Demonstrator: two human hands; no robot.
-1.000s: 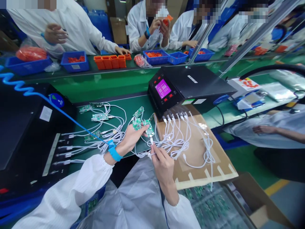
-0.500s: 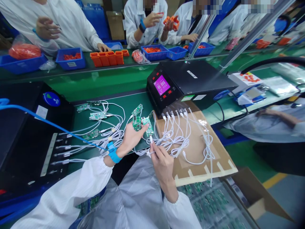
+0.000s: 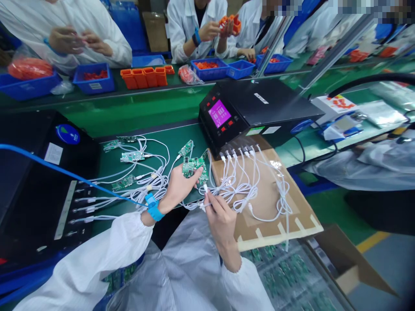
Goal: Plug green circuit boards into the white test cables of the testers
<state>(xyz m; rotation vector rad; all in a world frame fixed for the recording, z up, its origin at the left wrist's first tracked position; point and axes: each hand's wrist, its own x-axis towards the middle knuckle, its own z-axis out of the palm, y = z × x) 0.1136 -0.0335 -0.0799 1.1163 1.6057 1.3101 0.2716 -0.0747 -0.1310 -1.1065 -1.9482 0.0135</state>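
My left hand [image 3: 181, 183], with a blue strap at the wrist, is closed on a green circuit board [image 3: 202, 171], thumb on top. A second green board [image 3: 188, 167] sits beside it in the same hand, partly overlapping. My right hand [image 3: 220, 216] pinches the white plug of a USB cable [image 3: 205, 187] at the near end of the board. The plug meets the board's edge; whether it is fully seated I cannot tell. Just beyond my hands another board [image 3: 186, 149] lies near the black tester [image 3: 256, 114] with its lit pink screen.
Several boards with white cables [image 3: 155, 181] lie left, beside a second black box [image 3: 42, 172]. Coiled cables run over a taped cardboard sheet [image 3: 269, 233]. A blue cord [image 3: 65, 166] crosses toward my left wrist. Across the bench, co-workers handle orange parts near blue bins [image 3: 94, 82].
The second board has turned and come closer against the board with the plug. My hands stay nearly in place. Across the bench, a co-worker's hands have come together.
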